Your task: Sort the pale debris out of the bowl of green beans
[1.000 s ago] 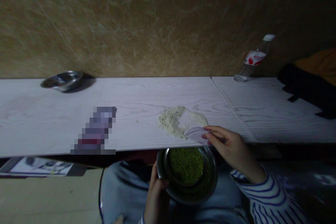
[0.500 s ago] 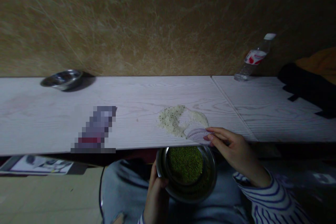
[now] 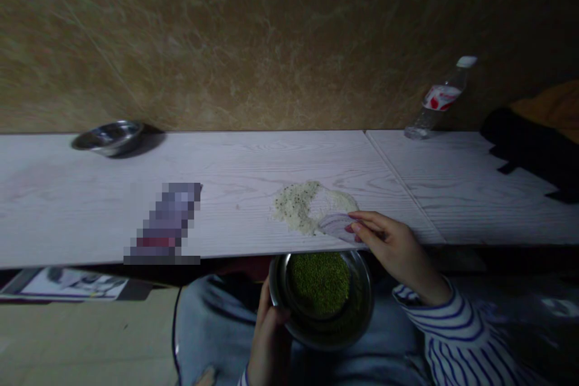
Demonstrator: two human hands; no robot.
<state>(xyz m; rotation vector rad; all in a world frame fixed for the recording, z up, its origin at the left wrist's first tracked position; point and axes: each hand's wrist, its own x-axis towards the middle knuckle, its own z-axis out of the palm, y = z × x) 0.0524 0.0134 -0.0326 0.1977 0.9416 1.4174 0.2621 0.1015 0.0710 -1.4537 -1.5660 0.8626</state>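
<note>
My left hand (image 3: 270, 329) grips the rim of a steel bowl (image 3: 362, 313) on its left side. Green mung beans (image 3: 320, 283) lie in this bowl, held above my lap just under the table's front edge. Between the thumb and fingers of my right hand (image 3: 391, 244) is a see-through, half-round protractor (image 3: 333, 225). It is tilted against the tabletop at the near side of a spread of white rice (image 3: 294, 205). Dark green beans are scattered through the rice, mostly in its left part. The right part of the spread is thinner.
The white wood-grain table (image 3: 235, 163) runs along a marbled wall. A second steel bowl (image 3: 111, 139) stands back left, and a blurred-out flat object (image 3: 167, 223) lies in front of it. A plastic bottle (image 3: 438, 99) and dark cloth (image 3: 525, 145) are at right.
My right hand has moved slightly left and away from me, carrying the protractor a little further over the table. My left hand and the bowl have stayed put.
</note>
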